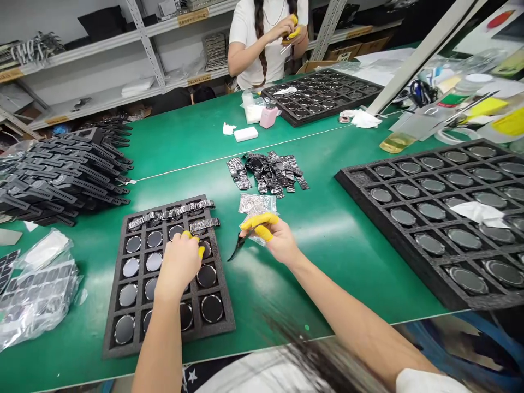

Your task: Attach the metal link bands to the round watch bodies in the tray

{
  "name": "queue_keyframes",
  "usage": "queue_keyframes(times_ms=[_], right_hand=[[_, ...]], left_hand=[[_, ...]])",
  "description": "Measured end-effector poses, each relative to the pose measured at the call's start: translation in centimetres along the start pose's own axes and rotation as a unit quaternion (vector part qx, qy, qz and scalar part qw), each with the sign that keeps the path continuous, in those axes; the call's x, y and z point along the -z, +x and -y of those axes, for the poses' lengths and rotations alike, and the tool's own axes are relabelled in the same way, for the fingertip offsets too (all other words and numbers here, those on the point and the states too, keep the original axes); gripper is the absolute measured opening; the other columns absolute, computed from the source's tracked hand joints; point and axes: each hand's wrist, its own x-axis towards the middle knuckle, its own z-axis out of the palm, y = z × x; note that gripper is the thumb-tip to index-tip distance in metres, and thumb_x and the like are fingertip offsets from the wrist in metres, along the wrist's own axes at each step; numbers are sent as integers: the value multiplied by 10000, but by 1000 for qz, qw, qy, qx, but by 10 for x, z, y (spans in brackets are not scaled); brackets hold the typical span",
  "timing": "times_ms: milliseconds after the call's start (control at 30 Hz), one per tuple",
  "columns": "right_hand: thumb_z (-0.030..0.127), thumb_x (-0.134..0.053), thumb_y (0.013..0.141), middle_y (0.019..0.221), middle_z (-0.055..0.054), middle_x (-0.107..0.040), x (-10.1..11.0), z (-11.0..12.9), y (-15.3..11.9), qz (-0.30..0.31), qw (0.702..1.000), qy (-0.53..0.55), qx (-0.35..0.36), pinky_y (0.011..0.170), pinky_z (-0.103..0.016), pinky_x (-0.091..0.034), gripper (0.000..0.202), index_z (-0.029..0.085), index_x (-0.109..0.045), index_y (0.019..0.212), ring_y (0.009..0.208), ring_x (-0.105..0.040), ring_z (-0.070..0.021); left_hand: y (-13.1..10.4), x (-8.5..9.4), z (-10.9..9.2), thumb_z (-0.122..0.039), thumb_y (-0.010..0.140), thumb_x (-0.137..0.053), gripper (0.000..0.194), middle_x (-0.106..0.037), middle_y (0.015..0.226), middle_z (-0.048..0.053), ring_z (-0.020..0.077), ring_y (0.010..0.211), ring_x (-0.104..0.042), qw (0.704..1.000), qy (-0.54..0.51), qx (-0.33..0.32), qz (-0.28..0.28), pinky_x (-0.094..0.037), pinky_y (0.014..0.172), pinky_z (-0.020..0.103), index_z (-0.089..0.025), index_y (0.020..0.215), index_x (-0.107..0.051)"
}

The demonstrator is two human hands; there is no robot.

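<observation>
My left hand reaches over a black foam tray, its fingers in yellow finger cots bent together among the watch cases. Whatever lies between those fingertips is hidden from me. Close by its thumb sits a round dark watch case in its compartment. Metal link straps lie across the tray's far row. My right hand, also wearing yellow finger cots, holds black curved tweezers just right of the tray, tips pointing down. Beyond it are a clear bag of small metal pins and a pile of black link straps.
Another foam tray of watch cases stands at right. Stacked black straps and plastic bags lie at left. Across the green table, a person works behind a third tray. A pink bottle stands there.
</observation>
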Motion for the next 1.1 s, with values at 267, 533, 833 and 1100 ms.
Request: queue_keyframes(times_ms=[267,533,833,1100], right_hand=[[625,-787,897,934,-58,-784,-4,3,-1,-50,998,21,-18,720,-355,-638,399,248,-667,947,820,-739,-216],[626,-809,878,796,-12,-737,-15,-7,-3,-42,987,129,-82,632,-283,-581,451,225,-604,902,672,-679,-161],[587,-823,874,686,42,-665,-37,-8,-12,29,953,248,-169,384,-214,-417,464,214,-548,859,428,-543,-106],[602,-836,838,639,11,-686,-38,-9,-10,21,957,221,-186,376,-194,-286,478,160,-661,885,361,-449,-63]], left_hand=[[-2,-1,-23,-241,947,-619,190,-718,1041,220,375,1003,-638,980,187,-43,56,-515,819,477,-131,973,-771],[-4,-11,27,-223,1011,-569,97,-703,1000,109,273,974,-643,999,-17,-45,4,-522,849,372,-181,999,-656],[37,-5,-7,-465,858,-771,328,-726,956,25,198,902,-675,853,-522,-4,-30,-534,833,305,-192,1010,-667],[47,-46,-37,-452,954,-692,317,-711,1139,105,208,956,-709,769,-637,-37,-31,-604,836,364,-197,1099,-570]])
